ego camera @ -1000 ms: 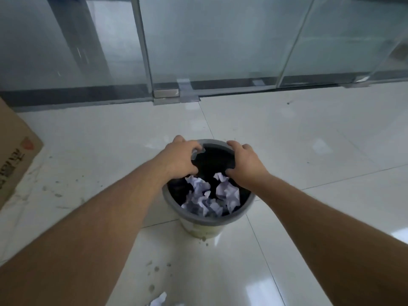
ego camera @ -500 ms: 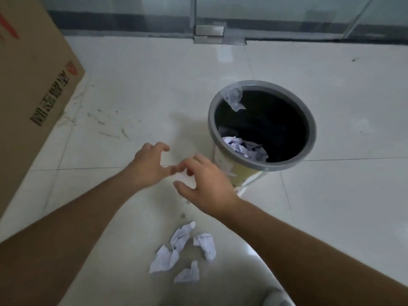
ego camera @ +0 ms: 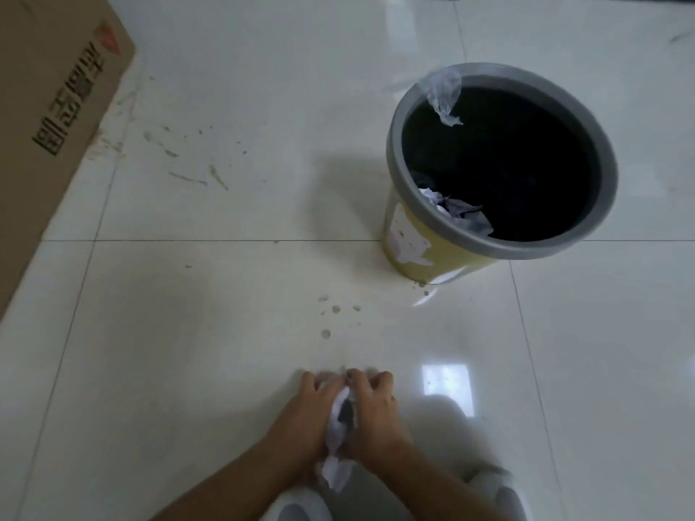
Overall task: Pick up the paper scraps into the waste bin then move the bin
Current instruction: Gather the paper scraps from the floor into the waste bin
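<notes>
A yellow waste bin with a grey rim and a black liner stands on the floor at upper right. Crumpled white paper lies inside it at its near side, and a scrap of clear plastic hangs over its far rim. Low in the frame, my left hand and my right hand are pressed together on the floor. Both are closed around a bunch of white paper scraps that shows between the palms and sticks out below the wrists.
A large brown cardboard box with printed characters fills the upper left. The floor is glossy white tile with dirt spots between my hands and the bin. The toes of white shoes show at the bottom edge.
My hands left the bin's rim, came back toward me and down, and closed together on the scraps that lay loose on the floor. The view tilted down.
</notes>
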